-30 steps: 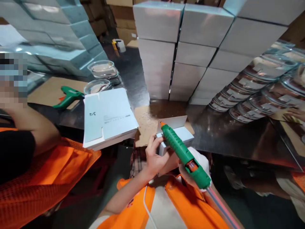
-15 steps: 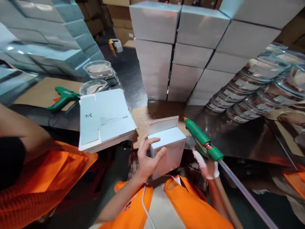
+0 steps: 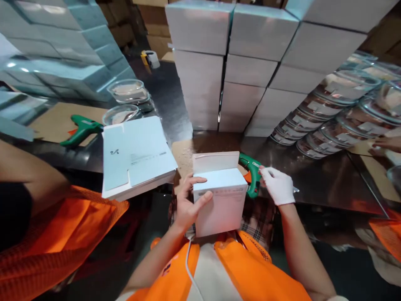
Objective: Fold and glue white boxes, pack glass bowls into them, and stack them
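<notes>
One small white box (image 3: 219,200) sat at lower centre of the frame, its back flap upright, held against the person's lap at the near edge of the bench (image 3: 313,175). The left hand (image 3: 188,205) gripped its left side, thumb on the front face and fingers over the top: a grip closed on the box. The gloved right hand (image 3: 278,186), just right of the box, rested on one green glue gun (image 3: 252,177) lying on the bench; whether the grip was closed around it could not be told, since the box hid part of the gun.

A second green glue gun (image 3: 79,129) lay at left on a brown cardboard sheet (image 3: 53,121). One stack of flat box blanks (image 3: 136,154) lay left of centre. Two glass dishes (image 3: 128,90) stood behind it. A wall of stacked white boxes (image 3: 238,71) filled the upper centre, with a row of many tilted glass lids (image 3: 338,113) leaning at right. A neighbour's orange sleeve (image 3: 62,234) crowded the lower left.
</notes>
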`<state>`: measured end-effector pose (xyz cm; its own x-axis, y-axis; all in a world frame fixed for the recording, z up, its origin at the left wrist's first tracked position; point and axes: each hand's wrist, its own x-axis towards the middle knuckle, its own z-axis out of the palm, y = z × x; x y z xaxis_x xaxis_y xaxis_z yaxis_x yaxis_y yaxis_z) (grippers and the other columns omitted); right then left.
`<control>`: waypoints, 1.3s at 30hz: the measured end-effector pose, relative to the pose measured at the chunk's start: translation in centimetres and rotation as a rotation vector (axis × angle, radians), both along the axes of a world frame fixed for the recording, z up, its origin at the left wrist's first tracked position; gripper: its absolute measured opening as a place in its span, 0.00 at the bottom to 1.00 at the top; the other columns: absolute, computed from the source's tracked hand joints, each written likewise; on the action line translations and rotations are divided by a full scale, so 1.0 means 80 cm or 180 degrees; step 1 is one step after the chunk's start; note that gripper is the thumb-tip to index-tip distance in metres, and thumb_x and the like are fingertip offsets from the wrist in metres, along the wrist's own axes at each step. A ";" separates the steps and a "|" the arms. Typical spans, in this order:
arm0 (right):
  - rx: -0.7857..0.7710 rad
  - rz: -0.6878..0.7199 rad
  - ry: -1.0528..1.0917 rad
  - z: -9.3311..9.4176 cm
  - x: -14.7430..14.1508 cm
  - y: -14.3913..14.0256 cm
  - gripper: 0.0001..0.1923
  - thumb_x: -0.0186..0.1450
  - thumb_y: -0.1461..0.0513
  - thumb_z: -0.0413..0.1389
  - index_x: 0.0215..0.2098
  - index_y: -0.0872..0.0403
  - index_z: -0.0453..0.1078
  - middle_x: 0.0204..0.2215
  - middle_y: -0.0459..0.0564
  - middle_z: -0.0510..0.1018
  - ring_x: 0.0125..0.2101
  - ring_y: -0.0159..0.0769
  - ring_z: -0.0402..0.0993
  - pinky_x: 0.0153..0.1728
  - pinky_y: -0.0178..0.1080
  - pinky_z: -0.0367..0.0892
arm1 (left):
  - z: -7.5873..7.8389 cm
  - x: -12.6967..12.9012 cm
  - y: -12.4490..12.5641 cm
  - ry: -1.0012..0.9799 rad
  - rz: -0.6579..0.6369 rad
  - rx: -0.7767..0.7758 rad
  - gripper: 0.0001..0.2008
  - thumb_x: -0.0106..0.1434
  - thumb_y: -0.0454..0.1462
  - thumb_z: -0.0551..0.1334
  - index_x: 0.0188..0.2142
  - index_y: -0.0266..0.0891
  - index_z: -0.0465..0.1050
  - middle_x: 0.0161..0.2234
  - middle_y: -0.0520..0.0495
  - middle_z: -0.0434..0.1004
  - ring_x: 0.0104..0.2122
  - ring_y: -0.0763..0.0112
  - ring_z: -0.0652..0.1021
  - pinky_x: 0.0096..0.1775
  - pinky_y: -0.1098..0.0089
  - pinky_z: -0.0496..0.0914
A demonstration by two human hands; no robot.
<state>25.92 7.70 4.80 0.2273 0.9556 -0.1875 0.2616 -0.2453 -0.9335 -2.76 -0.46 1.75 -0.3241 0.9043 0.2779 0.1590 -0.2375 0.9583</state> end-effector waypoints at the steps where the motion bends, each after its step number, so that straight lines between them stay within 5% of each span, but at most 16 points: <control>1: 0.0188 0.0089 0.0101 0.011 -0.011 -0.003 0.21 0.57 0.43 0.71 0.33 0.51 0.82 0.27 0.49 0.85 0.30 0.40 0.82 0.30 0.36 0.74 | 0.001 0.003 0.001 -0.0019 -0.0070 0.0031 0.24 0.57 0.60 0.73 0.39 0.44 0.82 0.47 0.43 0.80 0.55 0.53 0.79 0.52 0.62 0.73; 5: 0.0165 0.1003 0.0948 0.034 -0.064 -0.007 0.29 0.51 0.46 0.76 0.44 0.54 0.83 0.40 0.53 0.88 0.42 0.47 0.84 0.42 0.44 0.79 | 0.002 0.017 0.003 0.0047 -0.0237 0.0137 0.26 0.57 0.62 0.72 0.37 0.43 0.80 0.44 0.42 0.81 0.53 0.52 0.80 0.52 0.60 0.75; 8: 0.0206 0.0975 0.1230 0.028 -0.075 -0.006 0.30 0.50 0.45 0.78 0.44 0.53 0.83 0.40 0.51 0.88 0.42 0.46 0.84 0.46 0.46 0.79 | -0.004 0.023 0.008 -0.0182 -0.0215 0.0207 0.27 0.56 0.61 0.74 0.41 0.44 0.77 0.48 0.41 0.80 0.56 0.51 0.80 0.54 0.58 0.75; 13: 0.1146 0.1953 0.0866 0.023 -0.045 -0.020 0.41 0.59 0.25 0.57 0.42 0.50 0.85 0.53 0.57 0.85 0.56 0.53 0.80 0.59 0.52 0.74 | -0.010 0.015 0.024 -0.0889 -0.0524 0.0478 0.38 0.60 0.58 0.73 0.63 0.55 0.59 0.45 0.47 0.78 0.51 0.57 0.83 0.52 0.57 0.78; 17: 0.1663 0.2598 0.0134 0.033 -0.047 -0.030 0.25 0.67 0.39 0.64 0.51 0.45 0.83 0.60 0.57 0.81 0.62 0.49 0.77 0.63 0.53 0.72 | -0.004 0.005 0.027 -0.0336 -0.0700 0.0625 0.20 0.62 0.54 0.74 0.41 0.44 0.77 0.44 0.44 0.76 0.52 0.54 0.82 0.56 0.53 0.76; 19: 0.1824 0.2718 -0.0082 0.033 -0.055 -0.031 0.17 0.71 0.48 0.65 0.53 0.45 0.83 0.59 0.57 0.83 0.61 0.46 0.78 0.62 0.52 0.73 | 0.000 0.003 0.024 -0.0105 -0.0687 0.0603 0.19 0.63 0.54 0.73 0.33 0.41 0.78 0.44 0.42 0.76 0.52 0.53 0.81 0.57 0.51 0.76; 24: 0.1808 0.2706 0.0053 0.018 -0.058 -0.024 0.14 0.75 0.51 0.60 0.54 0.42 0.84 0.63 0.55 0.80 0.63 0.45 0.77 0.64 0.50 0.71 | 0.009 0.008 0.018 -0.0128 -0.0691 0.0649 0.15 0.63 0.50 0.74 0.34 0.43 0.81 0.44 0.42 0.79 0.54 0.53 0.81 0.62 0.48 0.73; 27: 0.1752 0.2314 -0.0060 0.006 -0.049 -0.032 0.33 0.70 0.37 0.60 0.67 0.41 0.74 0.74 0.57 0.65 0.71 0.53 0.67 0.69 0.55 0.65 | 0.015 0.003 0.021 -0.0242 -0.0733 0.0552 0.13 0.63 0.49 0.74 0.34 0.44 0.82 0.43 0.43 0.83 0.52 0.55 0.82 0.62 0.48 0.73; 30: 0.2377 0.1326 -0.0571 -0.018 -0.044 -0.061 0.71 0.51 0.24 0.62 0.81 0.40 0.41 0.81 0.58 0.40 0.77 0.69 0.46 0.69 0.70 0.60 | 0.021 -0.007 0.034 -0.0618 -0.0167 0.0173 0.15 0.60 0.50 0.76 0.35 0.43 0.81 0.42 0.44 0.84 0.51 0.55 0.83 0.57 0.56 0.77; 31: 0.2616 0.1115 -0.1011 -0.031 -0.042 -0.071 0.75 0.46 0.27 0.68 0.81 0.36 0.39 0.81 0.56 0.41 0.77 0.72 0.44 0.68 0.74 0.59 | 0.024 -0.010 0.040 -0.0858 0.0091 -0.0043 0.18 0.58 0.51 0.77 0.36 0.42 0.80 0.42 0.44 0.84 0.48 0.56 0.84 0.52 0.59 0.79; 32: 0.2995 0.1092 -0.1517 -0.043 -0.040 -0.080 0.71 0.43 0.31 0.73 0.78 0.28 0.46 0.79 0.51 0.54 0.75 0.73 0.53 0.65 0.75 0.64 | 0.028 -0.011 0.046 -0.1147 0.0252 -0.0295 0.20 0.56 0.53 0.78 0.38 0.42 0.80 0.42 0.45 0.85 0.43 0.58 0.84 0.45 0.62 0.80; 35: 0.3745 0.1587 -0.2514 -0.061 -0.027 -0.088 0.35 0.53 0.45 0.74 0.56 0.10 0.70 0.56 0.33 0.84 0.53 0.57 0.84 0.60 0.69 0.72 | 0.043 -0.008 0.061 -0.1947 0.0024 -0.0857 0.30 0.54 0.57 0.78 0.48 0.43 0.77 0.42 0.46 0.86 0.34 0.62 0.84 0.32 0.68 0.78; 37: 0.3974 0.1703 -0.2819 -0.039 -0.013 -0.075 0.21 0.58 0.52 0.72 0.45 0.16 0.76 0.42 0.30 0.88 0.41 0.46 0.87 0.63 0.67 0.68 | 0.051 -0.006 0.063 -0.2138 -0.0292 -0.0639 0.37 0.59 0.64 0.70 0.60 0.49 0.72 0.53 0.41 0.84 0.43 0.56 0.86 0.36 0.65 0.80; 39: 0.4058 0.1339 -0.3229 0.013 0.000 -0.048 0.14 0.58 0.52 0.72 0.40 0.26 0.79 0.36 0.34 0.87 0.39 0.45 0.86 0.68 0.69 0.59 | 0.051 -0.009 0.060 -0.1900 -0.0219 -0.0037 0.41 0.65 0.69 0.59 0.71 0.58 0.59 0.69 0.39 0.71 0.63 0.52 0.79 0.48 0.61 0.82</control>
<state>25.89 3.85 5.84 -0.5300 0.3931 0.7514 0.6860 0.7197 0.1073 -3.48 4.33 5.82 -0.3619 0.9306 0.0557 -0.4228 -0.2171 0.8798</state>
